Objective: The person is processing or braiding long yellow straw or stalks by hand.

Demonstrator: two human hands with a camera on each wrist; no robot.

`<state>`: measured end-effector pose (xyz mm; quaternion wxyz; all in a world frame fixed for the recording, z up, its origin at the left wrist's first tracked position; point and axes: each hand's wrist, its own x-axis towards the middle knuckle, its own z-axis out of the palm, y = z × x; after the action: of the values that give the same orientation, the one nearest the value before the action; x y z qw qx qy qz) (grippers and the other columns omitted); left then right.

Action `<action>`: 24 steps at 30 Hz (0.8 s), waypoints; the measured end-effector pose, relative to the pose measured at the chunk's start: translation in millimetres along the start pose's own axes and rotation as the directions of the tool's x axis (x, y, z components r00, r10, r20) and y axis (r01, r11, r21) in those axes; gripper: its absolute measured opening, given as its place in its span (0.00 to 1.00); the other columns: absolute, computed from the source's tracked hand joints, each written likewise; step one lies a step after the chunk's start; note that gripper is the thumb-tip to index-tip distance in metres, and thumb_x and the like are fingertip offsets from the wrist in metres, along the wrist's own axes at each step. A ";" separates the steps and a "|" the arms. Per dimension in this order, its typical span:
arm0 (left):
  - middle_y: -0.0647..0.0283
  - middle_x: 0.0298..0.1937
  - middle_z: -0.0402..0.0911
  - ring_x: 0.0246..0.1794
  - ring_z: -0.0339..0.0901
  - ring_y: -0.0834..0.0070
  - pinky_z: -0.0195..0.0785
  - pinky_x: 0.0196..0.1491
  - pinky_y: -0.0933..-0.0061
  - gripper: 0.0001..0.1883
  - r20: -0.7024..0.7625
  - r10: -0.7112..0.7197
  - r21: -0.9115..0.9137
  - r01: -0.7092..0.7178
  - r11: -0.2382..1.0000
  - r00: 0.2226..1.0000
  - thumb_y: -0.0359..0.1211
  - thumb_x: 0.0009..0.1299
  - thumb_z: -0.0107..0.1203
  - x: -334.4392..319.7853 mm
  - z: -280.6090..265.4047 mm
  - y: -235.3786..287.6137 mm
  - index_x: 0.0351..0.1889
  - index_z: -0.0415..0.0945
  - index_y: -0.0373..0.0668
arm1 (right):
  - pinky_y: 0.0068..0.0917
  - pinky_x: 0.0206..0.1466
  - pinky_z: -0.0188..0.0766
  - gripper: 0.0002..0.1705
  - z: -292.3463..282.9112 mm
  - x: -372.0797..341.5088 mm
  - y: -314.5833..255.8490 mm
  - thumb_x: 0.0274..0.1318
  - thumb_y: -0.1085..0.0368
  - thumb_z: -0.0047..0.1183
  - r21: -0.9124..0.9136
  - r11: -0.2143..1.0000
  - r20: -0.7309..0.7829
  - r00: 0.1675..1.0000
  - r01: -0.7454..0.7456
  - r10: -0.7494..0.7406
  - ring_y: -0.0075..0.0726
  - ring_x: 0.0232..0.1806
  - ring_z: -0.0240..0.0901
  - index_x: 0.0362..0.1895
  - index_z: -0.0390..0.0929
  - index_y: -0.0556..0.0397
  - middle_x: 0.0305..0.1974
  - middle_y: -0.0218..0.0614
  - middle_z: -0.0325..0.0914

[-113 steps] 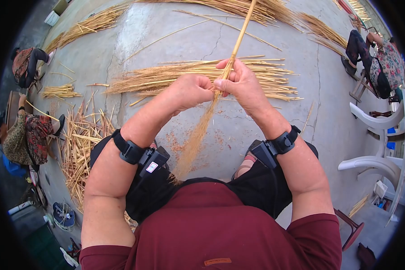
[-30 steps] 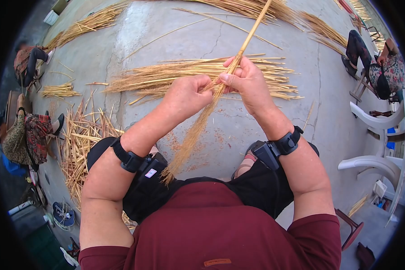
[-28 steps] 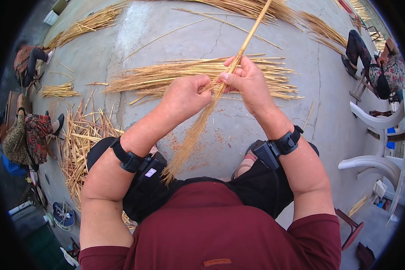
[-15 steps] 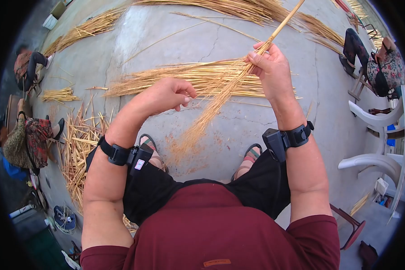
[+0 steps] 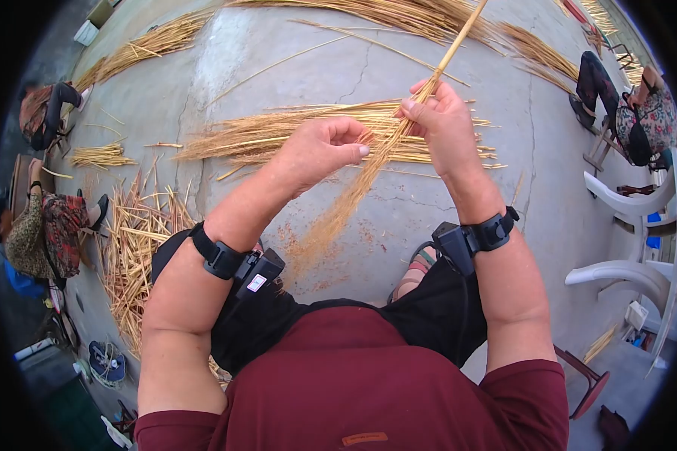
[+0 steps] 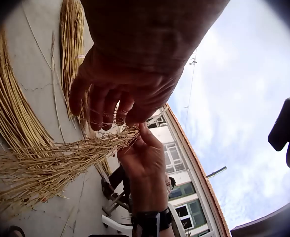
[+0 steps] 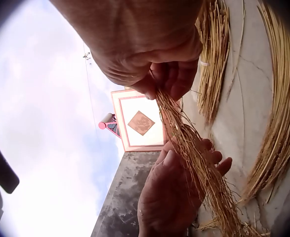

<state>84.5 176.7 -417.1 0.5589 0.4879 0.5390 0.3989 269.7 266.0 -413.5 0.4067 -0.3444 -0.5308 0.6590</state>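
Observation:
A stalk of broomcorn point(image 5: 368, 169) slants across the middle of the head view, its bare stem pointing away and its brushy head hanging toward the lap. My right hand point(image 5: 451, 124) pinches it between thumb and fingers where stem meets brush; the right wrist view shows the thumb closed over the strands. Lower down, my left hand point(image 5: 316, 154) is beside the brush with fingers loosely bent and thumb apart. Seen from the right wrist, the left hand point(image 7: 169, 192) lies behind the strands, fingers spread. In the left wrist view its fingers hover just above the brush point(image 6: 61, 163).
A bundle of broomcorn stalks point(image 5: 293, 135) lies on the concrete floor beyond my hands. Scraps of cut stalk point(image 5: 139, 263) are heaped at the left. More bundles point(image 5: 368, 15) line the back. People sit at both sides, and white plastic chairs point(image 5: 624, 270) stand right.
From both hands gripping the stalk, my left hand let go and drew away left, then returned beside the brush with looser fingers. My right hand carried the stalk rightward.

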 end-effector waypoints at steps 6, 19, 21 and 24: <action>0.69 0.33 0.78 0.34 0.73 0.85 0.68 0.41 0.81 0.08 0.041 -0.050 -0.046 0.052 0.998 0.998 0.30 0.67 0.55 4.5 -4.7 -4.3 0.41 0.76 0.37 | 0.20 0.30 0.70 0.14 1.8 -0.1 5.0 0.54 0.72 0.54 -0.016 1.000 -0.004 1.000 -0.006 0.006 0.24 0.31 0.75 0.44 0.66 0.55 0.29 0.35 0.77; 0.65 0.24 0.77 0.23 0.75 0.81 0.69 0.26 0.78 0.02 -0.125 -0.067 0.365 0.108 0.925 0.990 0.26 0.61 0.47 5.9 2.4 2.2 0.29 0.71 0.38 | 0.18 0.31 0.70 0.13 6.2 -7.0 2.1 0.55 0.73 0.53 -0.108 0.994 0.027 1.000 -0.002 0.005 0.23 0.31 0.75 0.43 0.66 0.54 0.29 0.33 0.77; 0.64 0.23 0.77 0.22 0.75 0.80 0.69 0.24 0.76 0.03 -0.156 -0.021 0.490 0.095 0.867 0.988 0.27 0.61 0.47 6.2 2.0 3.2 0.28 0.71 0.38 | 0.18 0.31 0.70 0.13 8.1 -8.4 3.2 0.55 0.73 0.53 -0.137 0.991 0.041 0.999 0.005 0.000 0.23 0.31 0.75 0.43 0.66 0.54 0.29 0.33 0.77; 0.63 0.20 0.76 0.19 0.76 0.79 0.69 0.25 0.74 0.04 -0.196 0.032 0.578 0.089 0.811 0.980 0.28 0.60 0.47 9.4 1.6 -1.3 0.27 0.71 0.39 | 0.18 0.31 0.71 0.13 10.7 -9.7 3.1 0.54 0.73 0.53 -0.152 0.988 0.036 0.999 0.007 -0.002 0.23 0.31 0.75 0.43 0.66 0.55 0.29 0.33 0.77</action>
<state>86.9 185.4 -420.4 0.3318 0.5858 0.6952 0.2519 263.9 252.5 -414.2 0.3713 -0.3612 -0.5874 0.6218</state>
